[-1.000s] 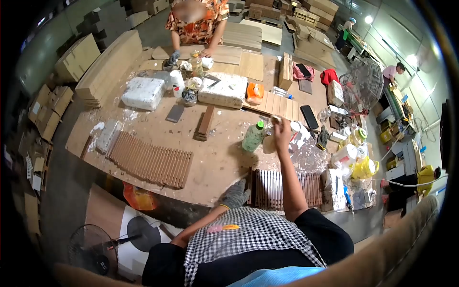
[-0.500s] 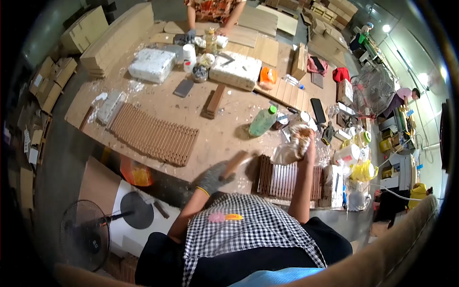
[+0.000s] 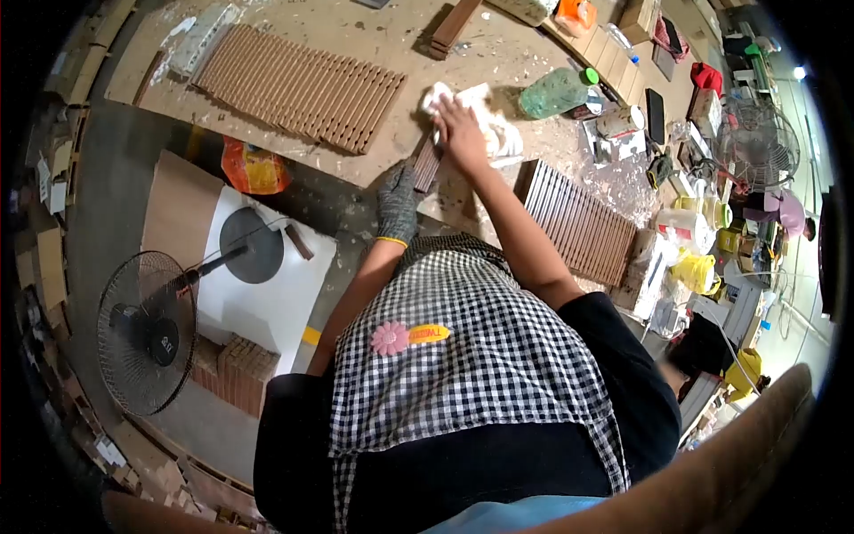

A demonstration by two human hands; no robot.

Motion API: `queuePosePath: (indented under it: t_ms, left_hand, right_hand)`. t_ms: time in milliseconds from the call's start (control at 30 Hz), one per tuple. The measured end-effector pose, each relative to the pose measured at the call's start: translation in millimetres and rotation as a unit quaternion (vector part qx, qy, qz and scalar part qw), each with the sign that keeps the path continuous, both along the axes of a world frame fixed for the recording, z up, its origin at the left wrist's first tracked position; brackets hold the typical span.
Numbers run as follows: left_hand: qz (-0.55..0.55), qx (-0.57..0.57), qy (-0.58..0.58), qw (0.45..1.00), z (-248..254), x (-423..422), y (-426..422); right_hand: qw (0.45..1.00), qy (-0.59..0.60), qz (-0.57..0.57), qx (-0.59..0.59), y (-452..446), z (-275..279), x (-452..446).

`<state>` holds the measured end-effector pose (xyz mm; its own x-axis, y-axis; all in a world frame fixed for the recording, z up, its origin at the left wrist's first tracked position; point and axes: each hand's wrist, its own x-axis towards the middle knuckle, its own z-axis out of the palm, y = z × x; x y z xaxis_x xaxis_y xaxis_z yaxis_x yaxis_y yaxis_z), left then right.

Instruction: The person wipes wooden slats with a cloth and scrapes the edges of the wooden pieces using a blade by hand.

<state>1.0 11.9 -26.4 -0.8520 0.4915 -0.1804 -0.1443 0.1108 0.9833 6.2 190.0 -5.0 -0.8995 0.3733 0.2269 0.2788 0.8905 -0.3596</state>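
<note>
I register a desk (image 3: 511,49) with a brown, white-stained surface. Reference item: the green-capped bottle (image 3: 551,94), lying tilted in my view. Left of it, well apart: a long row of brown strips (image 3: 298,87). Beyond it, to the left: a small strip stack (image 3: 455,28). Right: a black phone (image 3: 656,116). On its near side, to the right: a second strip row (image 3: 580,222).

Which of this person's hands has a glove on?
The left hand, gripping the brown strip: its grey glove has a yellow edge. The right hand, on the white cloth, is bare.
</note>
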Motion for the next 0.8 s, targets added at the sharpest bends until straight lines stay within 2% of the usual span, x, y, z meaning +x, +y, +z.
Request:
queuePosePath:
  t_ms: [33,67,133,167,200,267,300,400,433,467,500,533,567,600,633,667,700,733,800]
  left_hand:
    - [0.021,0.013,-0.024,0.999,10.3,1.2,2.5]
    - [0.035,0.037,-0.132,0.990,13.4,-1.2,3.3]
    - [0.054,0.072,-0.145,0.985,-15.5,-1.6,6.8]
    - [0.039,0.010,-0.104,0.994,-15.9,-2.0,5.5]
    - [0.025,-0.052,-0.064,0.996,-15.4,-2.6,4.2]
    - [0.025,-0.021,-0.081,0.996,-12.4,0.6,1.5]
    - [0.041,0.004,-0.119,0.992,-7.3,0.7,1.5]
    - [0.090,0.120,-0.283,0.947,35.6,0.2,7.6]
    - [0.093,0.134,-0.296,0.941,30.1,1.1,7.4]
    - [0.094,0.145,-0.308,0.935,24.6,1.0,6.9]
    - [0.095,0.158,-0.322,0.929,19.1,1.1,7.2]
    - [0.083,0.137,-0.243,0.957,20.5,2.5,8.7]
    - [0.075,0.115,-0.163,0.977,22.8,5.0,7.9]
    - [0.068,0.095,-0.143,0.983,15.9,4.4,5.5]
    - [0.060,0.074,-0.123,0.988,9.1,3.6,3.2]
    - [0.053,0.063,-0.162,0.983,-10.0,0.4,1.4]
    - [0.069,0.096,-0.289,0.950,-18.8,1.4,-0.6]
    - [0.103,0.160,-0.339,0.921,1.2,4.9,3.2]
    - [0.036,0.105,-0.292,0.950,12.1,-1.9,2.7]
  right_hand:
    - [1.000,0.025,-0.009,0.001,3.4,-11.3,-2.3]
    - [0.997,0.043,0.026,-0.051,-8.6,-13.8,6.2]
    - [0.981,0.083,0.094,-0.148,-43.0,-11.8,37.7]
    - [0.990,0.034,0.112,-0.077,-70.6,8.2,52.8]
    - [0.988,0.044,0.094,-0.113,-76.2,11.2,62.8]
    - [0.989,0.033,0.136,-0.052,-53.1,13.9,57.9]
    - [0.990,0.057,0.084,-0.092,-43.5,6.3,49.0]
    - [0.995,0.087,-0.021,-0.047,11.9,-26.9,11.0]
    - [0.983,0.059,-0.094,-0.144,18.5,-18.8,5.5]
    - [0.963,0.127,-0.136,-0.193,27.8,-23.2,1.3]
    - [0.943,0.142,-0.189,-0.234,32.5,-21.2,7.9]
    - [0.919,0.156,-0.238,-0.271,34.5,-7.6,12.0]
    - [0.916,0.217,-0.239,-0.240,19.0,12.7,18.7]
    - [0.904,0.099,-0.254,-0.328,-3.6,36.4,31.8]
    - [0.908,0.052,-0.176,-0.376,-32.5,35.8,45.1]
    - [0.956,-0.047,0.010,-0.290,-51.5,37.9,58.9]
    - [0.988,0.056,0.135,-0.057,-76.5,24.2,71.1]
    - [0.986,0.041,0.119,-0.111,-83.4,19.6,81.0]
    - [0.994,0.012,0.102,-0.049,-48.1,6.5,74.2]
